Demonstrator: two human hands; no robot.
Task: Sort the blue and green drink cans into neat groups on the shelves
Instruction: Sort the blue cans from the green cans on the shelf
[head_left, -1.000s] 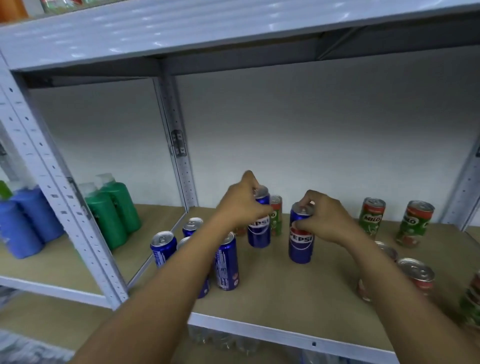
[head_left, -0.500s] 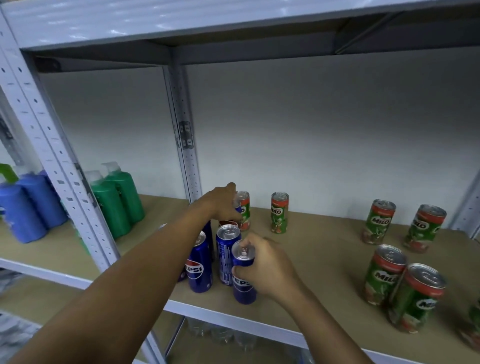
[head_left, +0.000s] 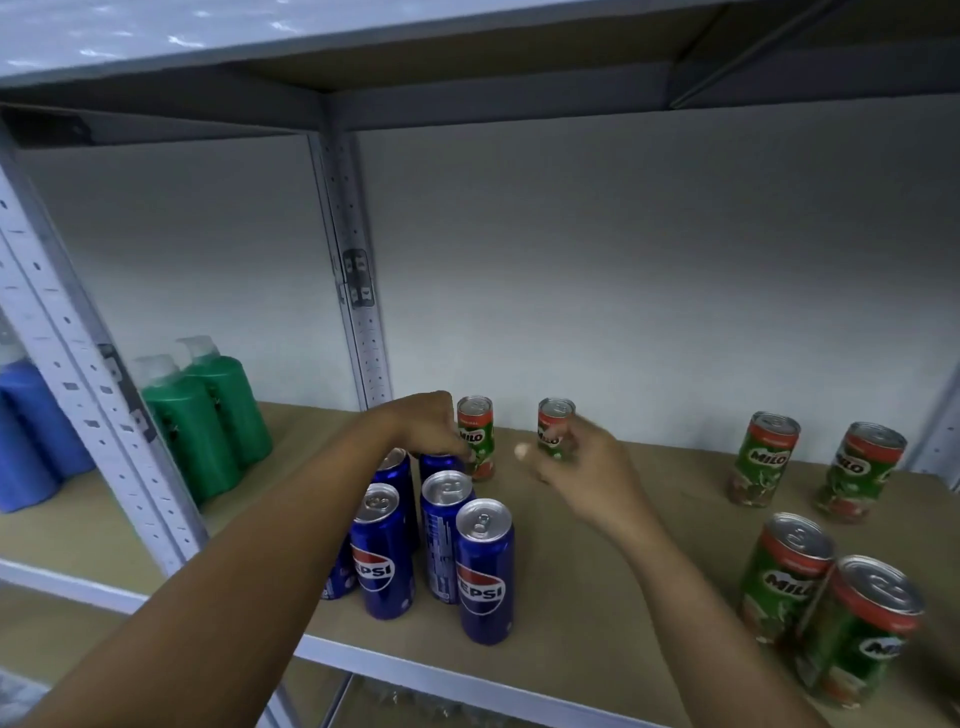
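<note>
Several blue Pepsi cans stand clustered at the left of the shelf board (head_left: 582, 613); the front one (head_left: 485, 571) stands free near the edge. My left hand (head_left: 428, 426) reaches over the cluster, its curled fingers gripping the top of the rear blue can (head_left: 440, 463), close beside a green Milo can (head_left: 477, 439). My right hand (head_left: 587, 467) hovers open and holds nothing, just in front of a second green can (head_left: 555, 422) at the back. Two green cans (head_left: 763, 460) (head_left: 862, 473) stand at the far right and two more (head_left: 784, 577) (head_left: 865, 629) at the near right.
Green bottles (head_left: 208, 415) and blue bottles (head_left: 31, 431) fill the bay to the left, behind a grey perforated upright (head_left: 88, 389). Another upright (head_left: 356, 291) stands at the back wall. A shelf (head_left: 467, 31) hangs overhead. The metal front rail (head_left: 415, 673) edges the board.
My right hand let go of the front blue can and rose toward the back green can. My left hand stayed on the rear blue can. The camera moved closer.
</note>
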